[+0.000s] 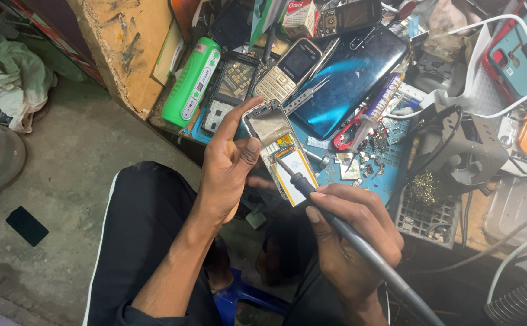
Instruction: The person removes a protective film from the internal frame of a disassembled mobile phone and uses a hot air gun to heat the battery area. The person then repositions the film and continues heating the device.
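Note:
My left hand (pixel 230 163) holds an opened mobile phone (pixel 278 148) with its back off, showing the circuit board and a white battery area. The thumb rests on the phone's side and the forefinger reaches along its top edge. My right hand (pixel 345 232) grips a grey soldering iron (pixel 336 220) like a pen. Its tip touches the phone's board near the middle. The iron's cable runs off toward the lower right.
The cluttered workbench holds a green cylindrical device (pixel 192 81), a gold keypad phone (pixel 289 67), a blue glossy phone back (pixel 351 78), tweezers (pixel 308 93), a blue mat (pixel 384 157) with small parts, and white cables (pixel 475 66). Concrete floor lies at left.

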